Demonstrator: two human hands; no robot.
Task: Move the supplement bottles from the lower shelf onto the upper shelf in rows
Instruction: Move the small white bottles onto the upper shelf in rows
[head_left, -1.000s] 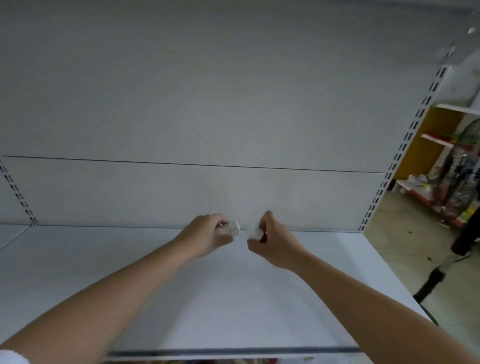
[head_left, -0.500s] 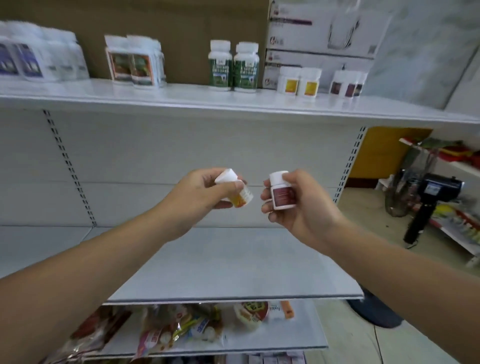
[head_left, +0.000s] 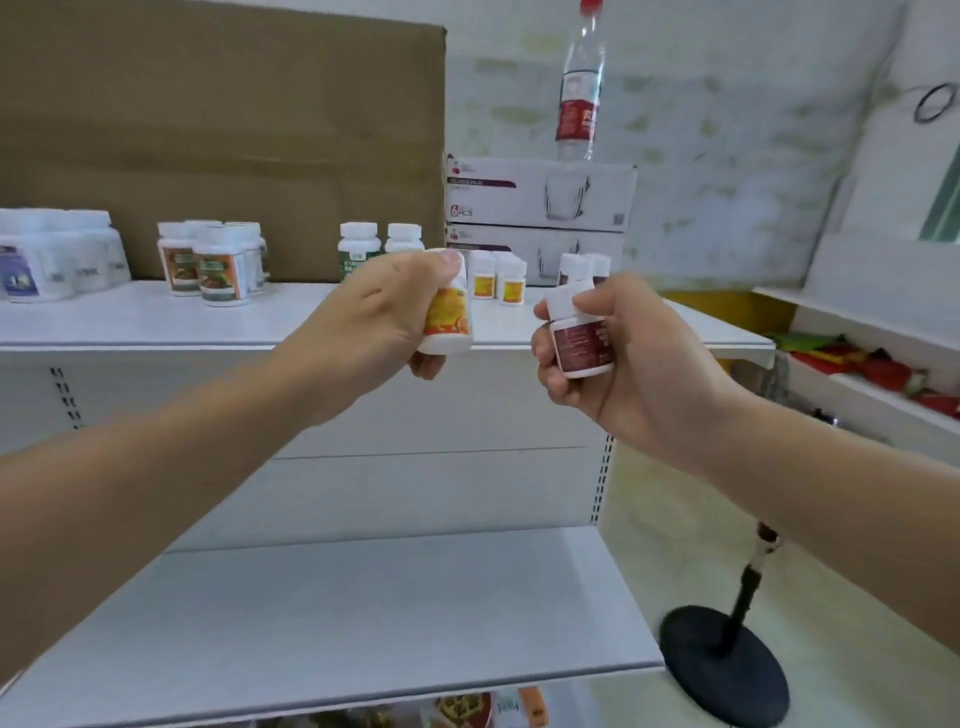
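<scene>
head view: the left hand (head_left: 379, 312) is closed around an orange bottle (head_left: 448, 317), fingers wrapped over its cap and side, and the right hand (head_left: 613, 353) is closed around a maroon bottle (head_left: 579, 338), thumb across its neck. both bottles are upright and held in the air just in front of the upper shelf (head_left: 156, 332), at about its front edge. the lower shelf (head_left: 363, 613) shows bare in this view, so these look like the last two of the load, and the step in hand is the carry up to placing. on the upper shelf the stock stands in groups by kind: orange-labelled pair (head_left: 497, 280) straight behind the left hand, maroon pair (head_left: 584, 267) just behind the right, green pair (head_left: 379, 247) further left. the next move seems to call for lifting each bottle over the shelf lip and setting it down in front of its own kind to carry the row forward. there is open white shelf ahead of both pairs, enough room by the look of it; the risk is knocking the standing bottles, which are near the hands. the shelf's right end (head_left: 763, 348) is close to the maroon side, so that bottle should stay inboard.
</scene>
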